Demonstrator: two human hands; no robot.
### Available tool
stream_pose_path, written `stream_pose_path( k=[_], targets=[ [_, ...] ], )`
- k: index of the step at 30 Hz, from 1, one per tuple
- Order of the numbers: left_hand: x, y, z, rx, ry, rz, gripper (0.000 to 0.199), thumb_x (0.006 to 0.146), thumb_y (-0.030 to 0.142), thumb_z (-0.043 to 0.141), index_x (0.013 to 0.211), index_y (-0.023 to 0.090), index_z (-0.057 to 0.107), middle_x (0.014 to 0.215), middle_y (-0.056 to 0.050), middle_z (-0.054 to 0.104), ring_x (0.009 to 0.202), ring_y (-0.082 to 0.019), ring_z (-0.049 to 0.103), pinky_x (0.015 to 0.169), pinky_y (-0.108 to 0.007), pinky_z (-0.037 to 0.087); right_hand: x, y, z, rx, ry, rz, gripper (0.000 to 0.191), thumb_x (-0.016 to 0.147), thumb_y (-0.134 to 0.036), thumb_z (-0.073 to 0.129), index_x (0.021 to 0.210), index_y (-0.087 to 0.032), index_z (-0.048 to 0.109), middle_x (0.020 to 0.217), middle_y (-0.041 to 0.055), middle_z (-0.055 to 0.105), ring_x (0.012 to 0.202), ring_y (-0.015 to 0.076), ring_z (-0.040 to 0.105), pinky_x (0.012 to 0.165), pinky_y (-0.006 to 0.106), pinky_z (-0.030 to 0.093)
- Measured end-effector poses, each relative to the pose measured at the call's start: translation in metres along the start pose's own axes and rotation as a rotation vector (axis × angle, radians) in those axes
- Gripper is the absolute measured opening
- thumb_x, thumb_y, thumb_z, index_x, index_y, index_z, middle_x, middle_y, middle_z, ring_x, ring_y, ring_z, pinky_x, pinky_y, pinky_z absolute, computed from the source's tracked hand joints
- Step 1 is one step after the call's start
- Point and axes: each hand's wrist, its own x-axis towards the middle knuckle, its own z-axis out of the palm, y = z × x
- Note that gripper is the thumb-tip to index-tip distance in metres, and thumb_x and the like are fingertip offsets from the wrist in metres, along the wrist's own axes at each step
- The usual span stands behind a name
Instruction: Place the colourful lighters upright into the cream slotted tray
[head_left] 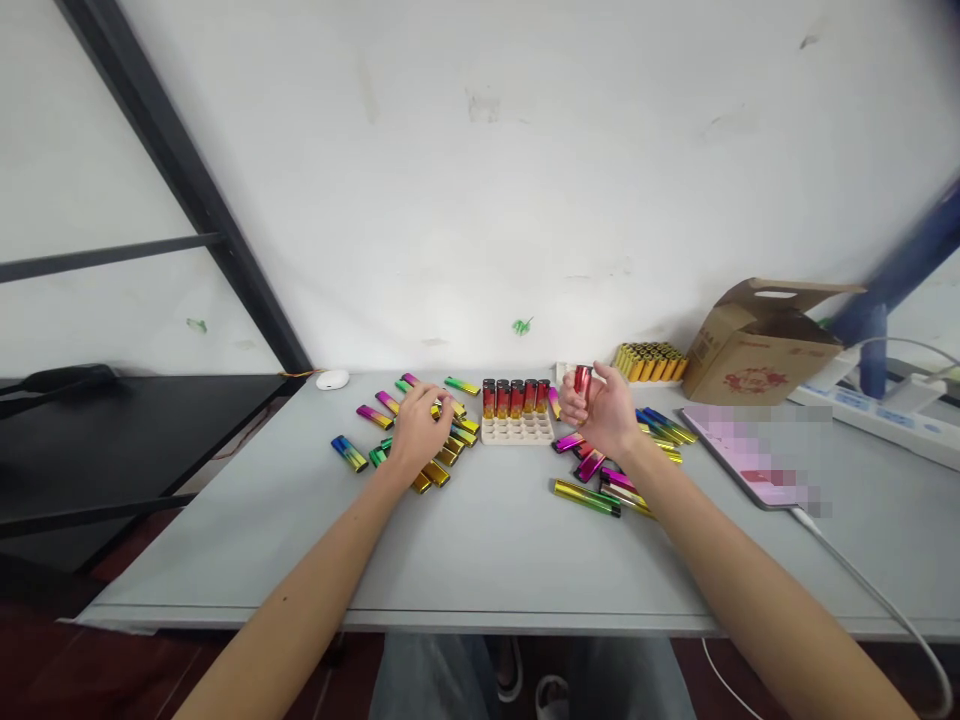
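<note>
My R hand [609,412] grips red tube [583,380], 1 o'clk; L hand [421,425] at pile [448,455], 11 o'clk, can't tell grip; tray [517,431] 12.

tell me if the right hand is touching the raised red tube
Touching: the head view shows the right hand with its fingers curled around the lower part of the raised red tube.

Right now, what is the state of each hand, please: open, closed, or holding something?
Left hand: curled over the colorful tubes; cannot tell if it grips one.
Right hand: closed on a red cylinder.
</note>
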Motion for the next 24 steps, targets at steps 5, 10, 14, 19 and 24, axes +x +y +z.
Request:
stream_pose_path(
  k=[5,10,14,19,24],
  targets=[
    [-0.003,0.014,-0.003,-0.147,0.057,0.099,0.017,0.089,0.020,0.047,0.086,0.019,0.064,0.093,-0.006,0.066,0.085,-0.018,0.062,0.078,-0.031,0.048,0.007,0.005,-0.002,0.082,0.031,0.012,0.029,0.083,-0.037,0.041,0.072,-0.019,0.061,0.054,-0.0023,0.038,0.047,0.0113,0.036,0.048,0.026,0.034],
    [-0.009,0.044,0.001,-0.334,0.072,0.116,0.014,0.087,0.020,0.051,0.087,0.018,0.065,0.077,-0.002,0.068,0.066,-0.014,0.061,0.067,-0.027,0.049,0.003,0.004,0.007,-0.018,0.002,-0.010,0.014,0.082,-0.035,0.061,0.085,-0.022,0.066,0.075,-0.0005,0.059,0.071,0.0131,0.056,0.068,0.026,0.046],
    [-0.018,0.075,0.003,-0.510,-0.180,0.056,0.024,0.083,0.027,0.060,0.105,0.017,0.064,0.087,-0.005,0.070,0.074,-0.015,0.065,0.068,-0.026,0.051,-0.008,0.014,0.021,-0.321,-0.116,-0.159,0.018,0.077,-0.035,0.073,0.090,-0.023,0.070,0.087,0.0012,0.068,0.085,0.0159,0.061,0.079,0.029,0.048],
    [-0.021,0.095,0.005,-0.678,-0.326,-0.013,0.026,0.086,0.032,0.059,0.105,0.015,0.064,0.096,-0.006,0.070,0.089,-0.019,0.064,0.079,-0.030,0.050,-0.014,0.024,0.030,-0.621,-0.222,-0.277,0.025,0.075,-0.036,0.073,0.098,-0.025,0.074,0.109,0.0050,0.068,0.099,0.0211,0.062,0.086,0.037,0.049],
    [-0.014,0.098,0.019,-0.949,-0.412,-0.193,0.029,0.089,0.041,0.056,0.096,0.014,0.064,0.087,-0.007,0.071,0.080,-0.019,0.068,0.074,-0.032,0.054,-0.010,0.020,0.024,-0.620,-0.151,-0.253,0.026,0.078,-0.038,0.071,0.101,-0.027,0.073,0.109,0.0044,0.068,0.101,0.0208,0.061,0.088,0.036,0.048]
  ],
)
